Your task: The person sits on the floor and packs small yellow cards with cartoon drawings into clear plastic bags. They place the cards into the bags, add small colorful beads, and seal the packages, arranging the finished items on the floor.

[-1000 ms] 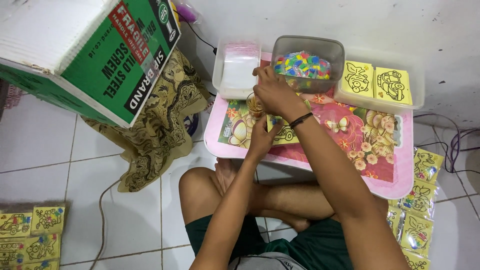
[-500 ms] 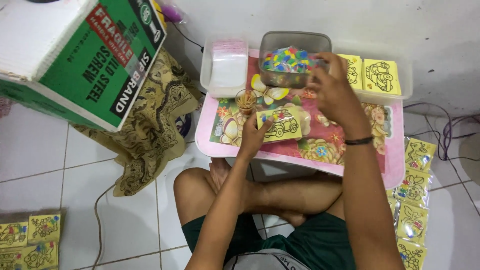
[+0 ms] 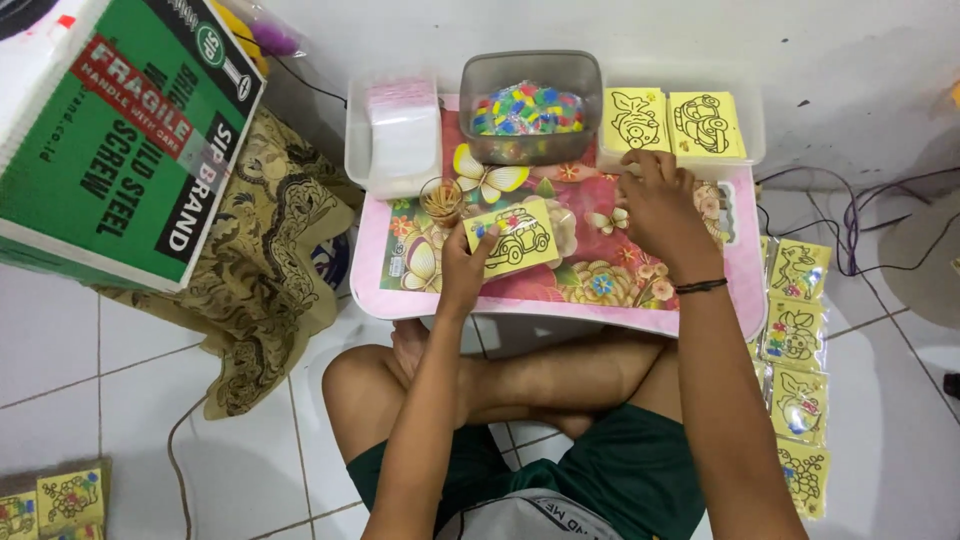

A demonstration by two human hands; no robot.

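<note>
A card (image 3: 513,238) rests on the small table (image 3: 560,290) in the left hand (image 3: 466,268). Beyond it sits a cup (image 3: 441,199); farther back, a tub of beads (image 3: 531,107). The right hand (image 3: 657,204) reaches a tray of cards (image 3: 677,123). More cards (image 3: 795,340) lie on the floor to its right.

Head cam only, steep look-down, close over small pink table (image 3: 700,318) & lap.

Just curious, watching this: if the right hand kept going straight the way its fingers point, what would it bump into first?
The right hand points away from the person, toward the wall. First in its line is probably the clear tray holding the yellow picture cards, though depth is hard to judge from above.
</note>
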